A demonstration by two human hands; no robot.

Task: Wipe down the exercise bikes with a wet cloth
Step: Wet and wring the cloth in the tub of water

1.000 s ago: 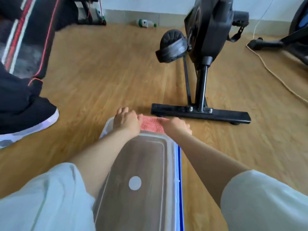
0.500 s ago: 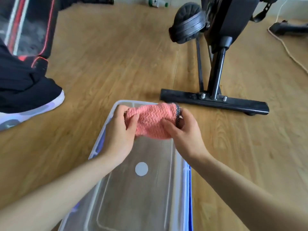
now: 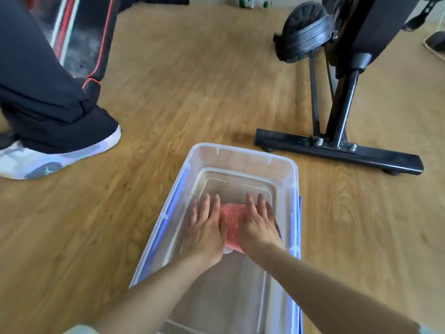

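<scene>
Pink knitted cloth [image 3: 232, 221] lies pressed beneath flat, unclenched palms: left hand [image 3: 204, 229] at its nine o'clock, right hand [image 3: 261, 225] at three; clear plastic tub [image 3: 243, 151] walls near either side.

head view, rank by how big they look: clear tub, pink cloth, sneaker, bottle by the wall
1. clear tub
2. sneaker, partly out of frame
3. pink cloth, partly covered
4. bottle; farthest off, so its true size is unsure

Knitted pink cloth [image 3: 232, 224], clear glossy plastic tub [image 3: 243, 154] (wood-grain floor [image 3: 180, 92]).
</scene>
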